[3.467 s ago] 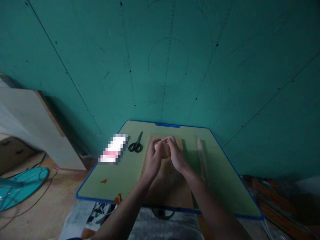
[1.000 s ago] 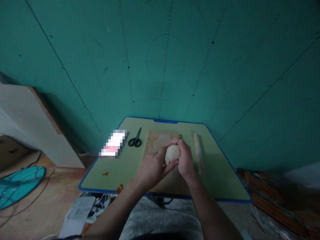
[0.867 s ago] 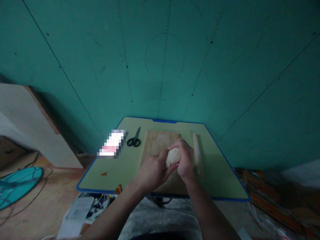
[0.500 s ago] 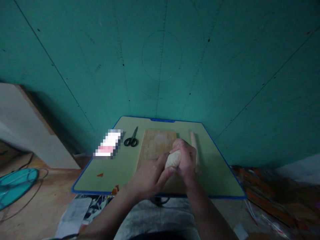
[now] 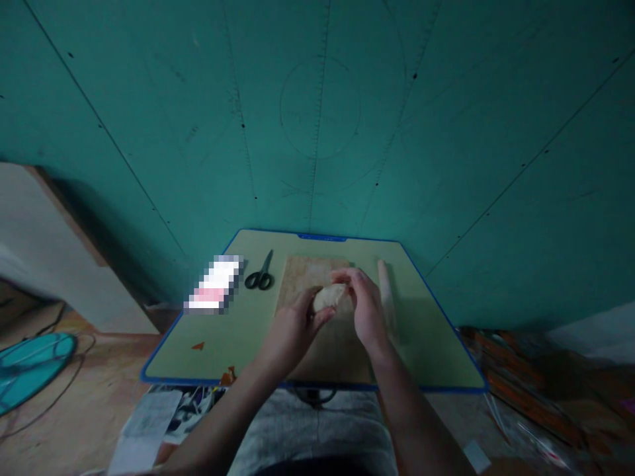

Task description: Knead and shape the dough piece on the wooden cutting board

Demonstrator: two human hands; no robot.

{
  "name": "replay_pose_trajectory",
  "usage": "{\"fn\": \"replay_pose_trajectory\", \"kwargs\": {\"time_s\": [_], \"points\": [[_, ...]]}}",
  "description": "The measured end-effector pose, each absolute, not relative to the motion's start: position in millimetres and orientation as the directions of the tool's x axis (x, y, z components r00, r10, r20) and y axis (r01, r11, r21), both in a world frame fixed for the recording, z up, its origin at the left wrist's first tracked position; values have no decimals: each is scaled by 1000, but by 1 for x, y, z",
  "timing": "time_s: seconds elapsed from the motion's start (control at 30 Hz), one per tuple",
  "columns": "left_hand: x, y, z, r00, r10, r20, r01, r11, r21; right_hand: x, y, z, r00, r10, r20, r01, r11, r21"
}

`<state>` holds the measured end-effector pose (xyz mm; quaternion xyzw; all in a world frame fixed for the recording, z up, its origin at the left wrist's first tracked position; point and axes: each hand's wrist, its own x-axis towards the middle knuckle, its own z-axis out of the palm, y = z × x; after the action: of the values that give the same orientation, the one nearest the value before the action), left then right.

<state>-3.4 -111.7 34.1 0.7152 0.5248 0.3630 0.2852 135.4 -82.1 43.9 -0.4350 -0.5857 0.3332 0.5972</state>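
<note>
A pale lump of dough (image 5: 328, 297) sits between both my hands over a wooden board (image 5: 302, 272). My left hand (image 5: 288, 330) cups it from the left, fingers curled against it. My right hand (image 5: 364, 304) wraps over its top and right side. The board lies on a green table (image 5: 233, 330) with a blue rim. A wooden rolling pin (image 5: 384, 284) rests just right of my right hand.
Black scissors (image 5: 259, 276) lie left of the board, beside a blurred white and pink packet (image 5: 213, 292). A small orange scrap (image 5: 198, 346) sits near the table's front left. A teal fan (image 5: 24, 377) and cables lie on the floor at left. Clutter (image 5: 520, 383) lies at right.
Both hands kept working the dough, turning it; over the last half second they shifted it slightly left and farther up the board. The view drifted a little.
</note>
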Motion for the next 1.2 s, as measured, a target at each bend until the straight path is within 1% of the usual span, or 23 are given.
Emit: {"fn": "replay_pose_trajectory", "kwargs": {"time_s": [0.07,0.13,0.2,0.27,0.33,0.4,0.43,0.5,0.6,0.7,0.73,0.8,0.9,1.0,1.1,1.17,1.2], "points": [[2,-112,36,185,947,262,483,-320,815,130,-81,42,81,898,432,95,424,-901],[7,-115,36,215,932,293,376,-356,856,124,-79,38,156,873,463,79,456,-886],[8,-119,32,234,931,279,277,-339,899,122,-74,33,213,839,501,90,494,-865],[3,-121,26,212,946,246,227,-293,929,125,-67,30,176,817,549,181,521,-834],[-5,-120,17,156,964,213,185,-240,953,134,-56,28,114,812,572,324,514,-794],[-14,-119,9,93,980,175,114,-185,976,142,-43,29,40,813,581,474,496,-728],[-18,-118,6,77,985,152,77,-158,984,146,-36,30,-18,817,576,546,491,-679],[-20,-117,0,78,991,110,30,-113,993,147,-21,32,-167,830,532,685,486,-543],[-18,-120,-7,89,993,71,52,-76,996,139,0,36,-328,862,386,846,450,-287],[-14,-124,-11,101,993,65,135,-79,988,125,13,35,-371,885,282,914,402,-61],[-14,-125,-12,98,993,68,145,-82,986,121,13,32,-382,886,261,917,398,-7],[-14,-125,-12,79,995,67,104,-75,992,115,8,25,-417,873,251,907,418,52],[-15,-123,-11,49,998,46,-12,-46,999,113,-9,15,-473,816,333,873,484,54],[-15,-121,-11,61,998,29,-60,-25,998,116,-21,11,-477,766,431,829,555,-69],[-14,-121,-10,87,996,8,-61,-2,998,122,-19,10,-484,728,486,756,627,-186],[-15,-122,-9,92,996,-1,-53,6,999,125,-14,8,-464,722,514,731,639,-237],[-15,-122,-9,92,996,-3,-50,7,999,125,-12,7,-439,733,519,721,632,-283]]}}
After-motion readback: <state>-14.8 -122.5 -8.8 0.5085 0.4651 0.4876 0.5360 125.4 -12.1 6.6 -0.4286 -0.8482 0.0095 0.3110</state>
